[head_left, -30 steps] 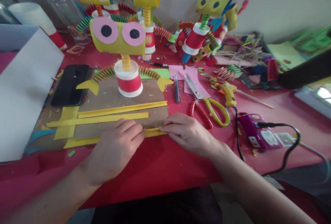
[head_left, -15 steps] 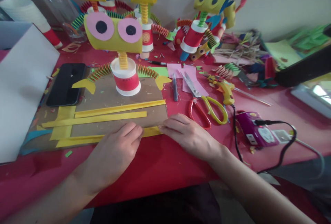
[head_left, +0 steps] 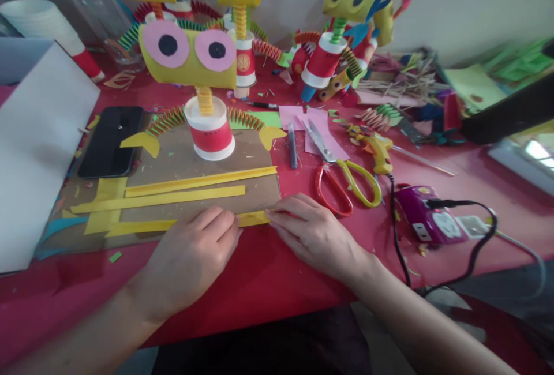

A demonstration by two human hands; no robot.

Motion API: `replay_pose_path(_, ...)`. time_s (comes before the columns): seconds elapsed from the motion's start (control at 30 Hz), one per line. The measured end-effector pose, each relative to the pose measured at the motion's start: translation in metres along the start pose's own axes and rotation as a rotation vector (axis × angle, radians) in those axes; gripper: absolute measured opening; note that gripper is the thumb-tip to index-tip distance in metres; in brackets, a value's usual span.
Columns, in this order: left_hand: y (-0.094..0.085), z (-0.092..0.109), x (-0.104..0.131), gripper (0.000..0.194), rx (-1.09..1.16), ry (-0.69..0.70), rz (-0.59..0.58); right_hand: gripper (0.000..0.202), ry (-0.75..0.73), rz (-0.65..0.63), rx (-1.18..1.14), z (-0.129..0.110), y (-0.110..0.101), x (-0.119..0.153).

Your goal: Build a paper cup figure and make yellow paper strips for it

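Red worktop point(head_left: 268, 282) here, with brown cardboard point(head_left: 246, 153) along its near side, and across the cardboard's near edge runs the yellow strip point(head_left: 254, 218): narrow, flat-looking, nearly straight, its middle hidden. The left hand point(head_left: 194, 254) is curled nearly closed over it, pressing down; the right hand point(head_left: 314, 232) has its fingertips drawn together on the right end. Two more strips point(head_left: 201, 181) lie just beyond, below the big-eyed cup figure point(head_left: 212, 137).
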State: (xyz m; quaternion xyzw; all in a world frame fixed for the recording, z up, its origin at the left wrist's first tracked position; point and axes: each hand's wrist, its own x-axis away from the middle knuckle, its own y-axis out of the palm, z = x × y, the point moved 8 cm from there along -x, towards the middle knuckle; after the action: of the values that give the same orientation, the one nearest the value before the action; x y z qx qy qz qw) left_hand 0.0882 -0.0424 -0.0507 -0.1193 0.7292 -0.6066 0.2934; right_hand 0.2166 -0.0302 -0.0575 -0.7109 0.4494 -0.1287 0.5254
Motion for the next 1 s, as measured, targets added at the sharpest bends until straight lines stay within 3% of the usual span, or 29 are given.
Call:
replay_pose_path(0.2, 0.000, -0.019, -0.001, 0.015, 0.208, -0.217, 0.070, 0.013, 0.122, 0.145, -0.159, 0.014, -0.006, 0.002)
replay_pose_path(0.33, 0.004, -0.025, -0.001, 0.014, 0.285, -0.331, 0.056, 0.011, 0.199, 0.171, -0.199, 0.017, -0.006, -0.001)
replay_pose_path(0.6, 0.013, -0.026, 0.001, 0.015, 0.292, -0.421, 0.000, 0.011, 0.248, 0.173, -0.227, 0.021, -0.004, 0.001)
replay_pose_path(1.0, 0.018, -0.032, -0.004, 0.014, 0.372, -0.495, -0.052, 0.013, 0.457, 0.106, -0.330, 0.040, 0.000, -0.004)
